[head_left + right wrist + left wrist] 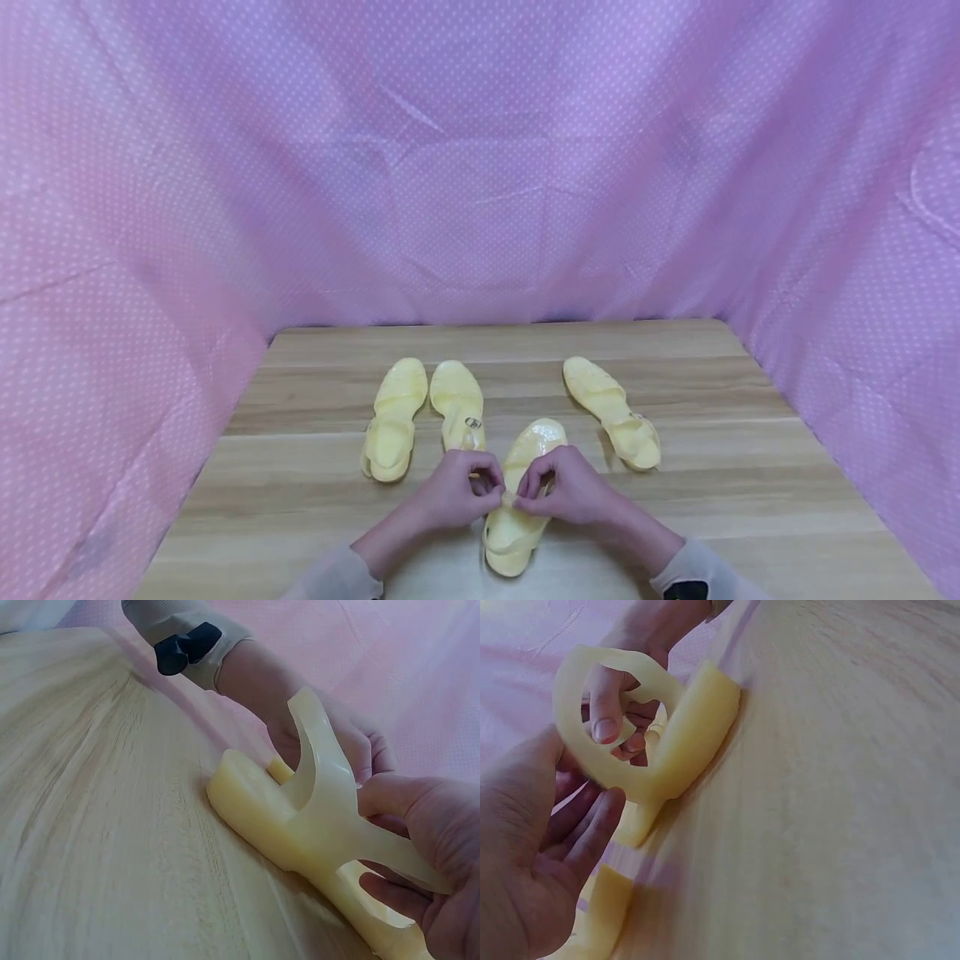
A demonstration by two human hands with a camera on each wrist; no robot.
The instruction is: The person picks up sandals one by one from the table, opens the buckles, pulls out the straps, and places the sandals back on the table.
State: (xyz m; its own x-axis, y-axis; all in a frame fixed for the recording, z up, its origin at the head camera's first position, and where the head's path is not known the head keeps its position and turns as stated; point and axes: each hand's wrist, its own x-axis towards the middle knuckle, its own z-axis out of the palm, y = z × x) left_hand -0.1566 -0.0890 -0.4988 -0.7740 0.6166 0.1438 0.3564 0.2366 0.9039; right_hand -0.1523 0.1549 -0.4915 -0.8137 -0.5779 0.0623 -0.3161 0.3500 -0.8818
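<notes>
A pale yellow jelly sandal (543, 437) lies on the table at the front middle, its toe pointing away. From its left side my left hand (461, 490) pinches the ankle strap over the heel. Opposite, my right hand (570, 487) pinches the strap too, so the fingertips of both hands nearly meet. In the left wrist view the strap (570, 712) stands up in a loop above the heel, with my left hand (547, 847) at its lower edge. The right wrist view shows the strap (334, 776) branching beside my right hand (431, 832).
Two more yellow sandals, one at far left (401, 387) and one beside it (456, 387), lie left of the hands. Another sandal (600, 396) lies angled at the right. Pink dotted cloth (480, 208) surrounds the wooden table (300, 517).
</notes>
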